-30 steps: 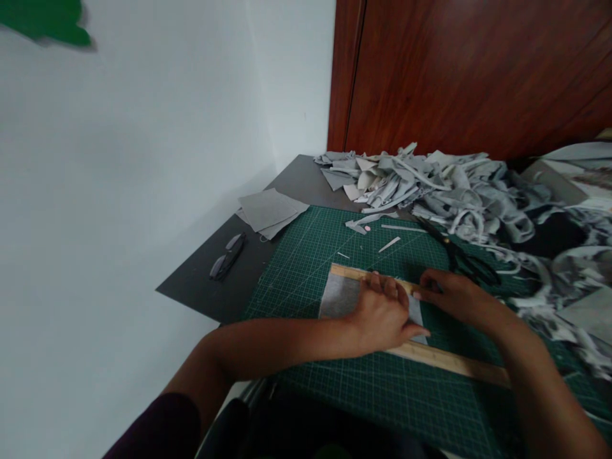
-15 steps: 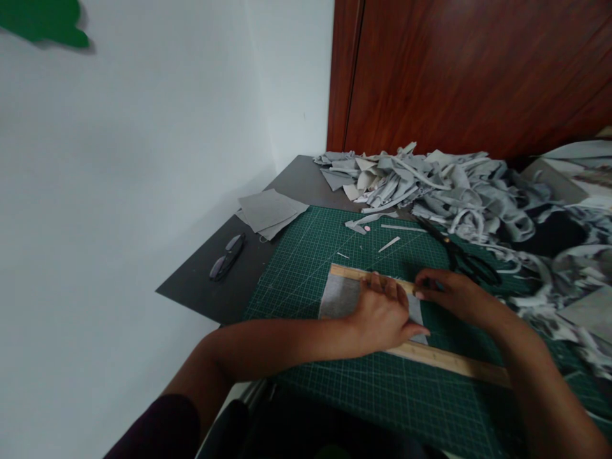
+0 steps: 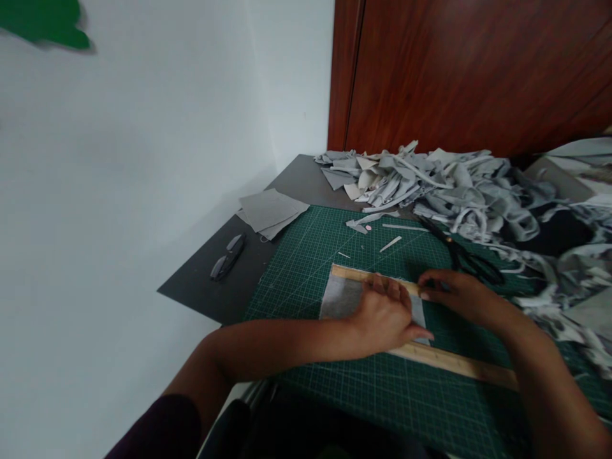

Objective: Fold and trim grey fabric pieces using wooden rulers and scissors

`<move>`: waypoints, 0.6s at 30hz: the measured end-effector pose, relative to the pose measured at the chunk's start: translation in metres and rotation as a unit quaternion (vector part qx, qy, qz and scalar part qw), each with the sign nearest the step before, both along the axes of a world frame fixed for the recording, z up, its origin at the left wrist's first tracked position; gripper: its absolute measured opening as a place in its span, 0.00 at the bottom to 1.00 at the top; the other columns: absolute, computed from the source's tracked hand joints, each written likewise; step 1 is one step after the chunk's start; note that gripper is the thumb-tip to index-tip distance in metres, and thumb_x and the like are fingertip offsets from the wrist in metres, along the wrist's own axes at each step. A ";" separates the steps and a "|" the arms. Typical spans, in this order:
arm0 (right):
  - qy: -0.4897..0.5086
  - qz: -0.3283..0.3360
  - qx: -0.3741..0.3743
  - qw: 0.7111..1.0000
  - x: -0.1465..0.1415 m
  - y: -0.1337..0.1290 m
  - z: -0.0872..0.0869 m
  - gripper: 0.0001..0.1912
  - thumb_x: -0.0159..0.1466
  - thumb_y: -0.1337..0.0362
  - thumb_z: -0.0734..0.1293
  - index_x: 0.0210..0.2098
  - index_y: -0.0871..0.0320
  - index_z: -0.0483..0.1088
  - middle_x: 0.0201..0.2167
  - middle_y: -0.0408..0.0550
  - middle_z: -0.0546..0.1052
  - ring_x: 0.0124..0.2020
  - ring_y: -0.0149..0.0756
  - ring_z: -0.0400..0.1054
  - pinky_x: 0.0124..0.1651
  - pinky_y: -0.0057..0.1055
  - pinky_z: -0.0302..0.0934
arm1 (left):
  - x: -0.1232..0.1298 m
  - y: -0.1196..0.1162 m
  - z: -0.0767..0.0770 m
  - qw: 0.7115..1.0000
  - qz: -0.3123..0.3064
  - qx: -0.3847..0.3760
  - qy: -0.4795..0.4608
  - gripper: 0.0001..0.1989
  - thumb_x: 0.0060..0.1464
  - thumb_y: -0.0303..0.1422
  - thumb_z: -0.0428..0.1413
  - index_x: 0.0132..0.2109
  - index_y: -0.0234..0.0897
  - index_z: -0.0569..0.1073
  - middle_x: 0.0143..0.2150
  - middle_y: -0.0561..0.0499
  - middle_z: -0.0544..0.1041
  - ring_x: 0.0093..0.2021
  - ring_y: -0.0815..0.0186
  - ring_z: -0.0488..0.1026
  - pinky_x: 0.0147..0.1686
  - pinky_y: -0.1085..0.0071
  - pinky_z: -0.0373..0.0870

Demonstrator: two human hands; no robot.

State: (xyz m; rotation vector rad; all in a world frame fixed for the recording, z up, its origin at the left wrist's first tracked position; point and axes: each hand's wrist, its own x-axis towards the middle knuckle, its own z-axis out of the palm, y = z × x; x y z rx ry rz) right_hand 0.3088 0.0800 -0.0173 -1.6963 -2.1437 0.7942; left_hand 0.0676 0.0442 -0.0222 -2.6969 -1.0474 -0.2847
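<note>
A grey cloth piece (image 3: 342,296) lies on the green cutting mat (image 3: 301,280). Along its far edge runs a wooden ruler (image 3: 347,273); a second wooden strip (image 3: 454,363) crosses its near edge. My left hand (image 3: 385,315) lies spread over the cloth, its fingertips pressing on the far ruler and its thumb out to the right. At that ruler's right end, my right hand (image 3: 447,292) has its thumb and fingertips pinched together. Whether anything besides the ruler's end is between them is too small to tell.
Black scissors (image 3: 463,255) lie beyond my right hand. Grey fabric scraps (image 3: 430,182) are heaped at the back and right. Cut grey pieces (image 3: 272,210) and glasses (image 3: 228,257) rest on the dark board (image 3: 191,287) at left. Thin offcuts (image 3: 391,243) dot the mat.
My right hand has shifted very slightly right along the far ruler. My left hand stays pressed on the ruler and cloth.
</note>
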 end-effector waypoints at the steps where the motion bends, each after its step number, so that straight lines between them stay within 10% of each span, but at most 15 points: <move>1: -0.001 0.000 -0.001 1.000 0.000 0.000 0.000 0.12 0.61 0.52 0.67 0.38 0.51 0.78 0.33 0.45 0.81 0.35 0.43 0.74 0.38 0.36 0.65 | 0.000 0.000 0.000 1.000 0.000 0.000 -0.002 0.46 0.65 0.64 0.41 0.61 0.22 0.73 0.57 0.27 0.76 0.59 0.33 0.72 0.54 0.43 0.69; 18: -0.015 -0.008 0.021 1.000 -0.009 -0.004 0.005 0.11 0.62 0.52 0.67 0.35 0.51 0.75 0.26 0.42 0.76 0.28 0.39 0.70 0.32 0.33 0.63 | 0.001 0.000 -0.005 0.999 0.021 -0.017 -0.018 0.46 0.65 0.64 0.42 0.62 0.23 0.74 0.59 0.29 0.75 0.63 0.33 0.70 0.56 0.46 0.69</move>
